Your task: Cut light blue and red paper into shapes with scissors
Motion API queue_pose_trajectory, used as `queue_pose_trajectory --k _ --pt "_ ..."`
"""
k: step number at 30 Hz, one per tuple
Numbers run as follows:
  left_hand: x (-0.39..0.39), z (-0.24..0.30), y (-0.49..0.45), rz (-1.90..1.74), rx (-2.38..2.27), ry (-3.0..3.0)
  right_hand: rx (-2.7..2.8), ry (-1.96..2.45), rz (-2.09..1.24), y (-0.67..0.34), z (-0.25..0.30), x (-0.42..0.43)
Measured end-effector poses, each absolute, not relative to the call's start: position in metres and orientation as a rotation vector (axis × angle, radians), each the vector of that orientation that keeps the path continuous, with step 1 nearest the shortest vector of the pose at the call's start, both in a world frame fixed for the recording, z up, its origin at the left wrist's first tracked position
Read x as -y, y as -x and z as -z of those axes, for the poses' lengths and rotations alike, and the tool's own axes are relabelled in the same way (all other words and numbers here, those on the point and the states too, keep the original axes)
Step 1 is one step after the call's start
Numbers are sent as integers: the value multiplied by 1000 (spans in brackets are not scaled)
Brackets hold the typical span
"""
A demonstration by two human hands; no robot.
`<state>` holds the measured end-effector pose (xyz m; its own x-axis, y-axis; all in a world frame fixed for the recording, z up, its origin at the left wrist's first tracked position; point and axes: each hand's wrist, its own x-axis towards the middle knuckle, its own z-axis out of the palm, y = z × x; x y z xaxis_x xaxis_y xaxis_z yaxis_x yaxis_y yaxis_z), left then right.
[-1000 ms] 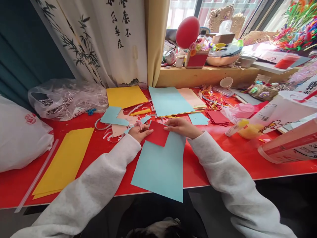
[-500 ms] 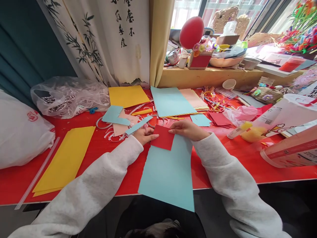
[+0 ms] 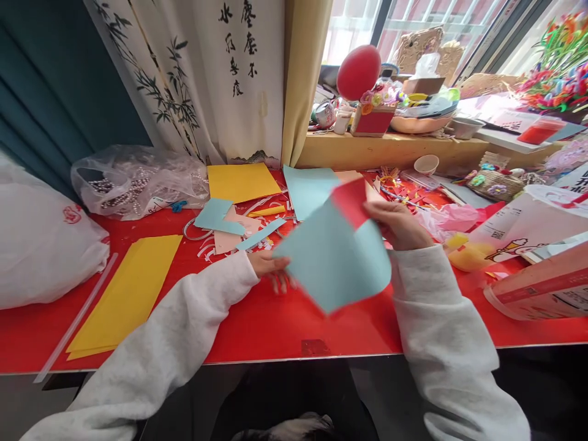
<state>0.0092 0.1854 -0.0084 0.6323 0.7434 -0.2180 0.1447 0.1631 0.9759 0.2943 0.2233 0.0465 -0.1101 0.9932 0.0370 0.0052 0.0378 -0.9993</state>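
Observation:
My right hand pinches a small red paper square together with a light blue paper sheet, thumb in front. The blue sheet is tilted up off the table, turned cornerwise and blurred by motion. At the sheet's left corner, my left hand has its thumb against the edge; its other fingers show blurred just below. Left of that hand lie blue paper offcuts, a pink paper scrap and a narrow blue strip. Another blue sheet lies behind the raised one.
Yellow paper strips and a clear plastic strip lie at left, near a white plastic bag. A bag of beads and a yellow sheet are behind. Large plastic cups stand at right.
The blue sheet has been lifted and turned, and the red square has moved up and right with my right hand. My left hand has left the red square for the blue sheet's edge.

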Motion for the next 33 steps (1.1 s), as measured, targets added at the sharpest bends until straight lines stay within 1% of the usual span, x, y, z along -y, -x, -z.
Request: queue_pose_trajectory --k 3,4,6,9,13,17,20,24,29,31,33 --pt "-191 3 -3 -300 -453 -1211 752 830 -1045 -288 -42 -230" --pt "-191 2 -5 -333 -412 -1220 658 776 -1046 -280 -38 -230" --pt "-185 2 -15 -479 -495 -1307 561 776 -1129 -259 -28 -227" --pt "-170 4 -40 -745 -747 -1431 583 876 -1189 -221 -11 -214" --pt "-158 -1 -61 -1011 -988 -1374 719 981 -1201 -184 -1 -191" --pt "-162 -12 -53 -1407 -1309 -1168 804 891 -1258 -169 -4 -178" --pt "-168 -16 -43 -1567 -1367 -1109 928 843 -1302 -169 -8 -177" --pt "-174 -11 -37 -1605 -1305 -1115 1110 879 -1290 -173 -9 -181" --pt "-179 -5 -30 -1566 -1393 -1129 1226 944 -1267 -179 -3 -188" --pt "-181 -7 -27 -1521 -1395 -1131 1251 947 -1276 -182 -1 -191" --pt "-180 -11 -25 -1389 -1383 -1127 1267 950 -1275 -184 1 -193"
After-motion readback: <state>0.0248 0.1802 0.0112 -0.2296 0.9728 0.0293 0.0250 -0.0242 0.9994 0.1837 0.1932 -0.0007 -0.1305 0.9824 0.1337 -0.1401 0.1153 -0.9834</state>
